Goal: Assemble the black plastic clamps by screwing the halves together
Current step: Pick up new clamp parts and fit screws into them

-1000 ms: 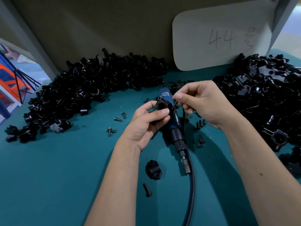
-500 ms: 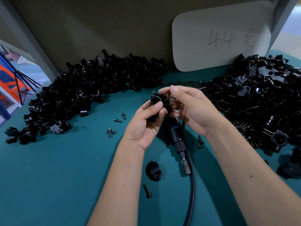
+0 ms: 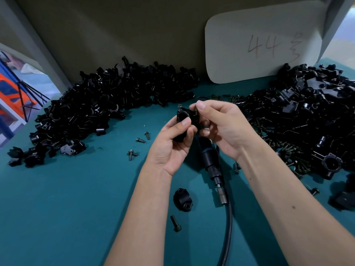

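Observation:
My left hand (image 3: 173,145) grips a black plastic clamp (image 3: 185,115) above the green table, thumb across its front. A screw stands up at the clamp's left end. My right hand (image 3: 219,127) pinches a second screw (image 3: 196,111) at the clamp's right end, fingertip on top of it. Under both hands lies a powered screwdriver (image 3: 210,158) with a black hose (image 3: 227,227) running toward me. A loose clamp half (image 3: 182,199) and a single screw (image 3: 175,223) lie on the table between my forearms.
A big heap of black clamp parts (image 3: 107,106) fills the back left, another heap (image 3: 307,116) mixed with screws the right. A few loose screws (image 3: 141,140) lie left of my hands. A white card marked 44 (image 3: 261,45) leans on the back wall.
Both hands lifted the clamp up off the screwdriver and away from me. My right hand moved from beside the clamp to its right end with the screw.

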A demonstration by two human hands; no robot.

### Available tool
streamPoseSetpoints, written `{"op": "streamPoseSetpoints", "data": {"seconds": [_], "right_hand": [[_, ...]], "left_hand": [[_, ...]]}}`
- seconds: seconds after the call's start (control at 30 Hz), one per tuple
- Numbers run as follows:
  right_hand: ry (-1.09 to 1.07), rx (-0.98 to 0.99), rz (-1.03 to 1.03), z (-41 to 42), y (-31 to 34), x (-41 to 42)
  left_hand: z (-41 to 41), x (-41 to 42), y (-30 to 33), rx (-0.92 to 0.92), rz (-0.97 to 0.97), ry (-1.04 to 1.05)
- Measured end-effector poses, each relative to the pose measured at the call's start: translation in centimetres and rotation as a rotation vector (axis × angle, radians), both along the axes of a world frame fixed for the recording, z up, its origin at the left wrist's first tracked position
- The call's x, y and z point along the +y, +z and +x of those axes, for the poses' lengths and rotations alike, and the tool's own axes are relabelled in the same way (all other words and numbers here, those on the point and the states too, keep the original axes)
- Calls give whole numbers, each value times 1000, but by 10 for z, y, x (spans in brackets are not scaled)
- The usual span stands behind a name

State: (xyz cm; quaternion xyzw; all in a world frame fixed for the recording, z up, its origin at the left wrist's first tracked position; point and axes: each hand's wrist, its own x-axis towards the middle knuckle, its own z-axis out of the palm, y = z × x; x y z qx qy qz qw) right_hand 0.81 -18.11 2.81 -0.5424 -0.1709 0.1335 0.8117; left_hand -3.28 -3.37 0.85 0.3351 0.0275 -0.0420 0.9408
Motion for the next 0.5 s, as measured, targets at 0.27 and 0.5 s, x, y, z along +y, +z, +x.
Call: {"op": "streamPoseSetpoints", "data": {"seconds": [0.27,0.5], "right_hand": [[-121,-45,-51,-4,0,6],[-154,-64,-58,-6,-2,8]], "left_hand": [[0,1,2,8,43,37],[0,0,2,-9,110,16]]}}
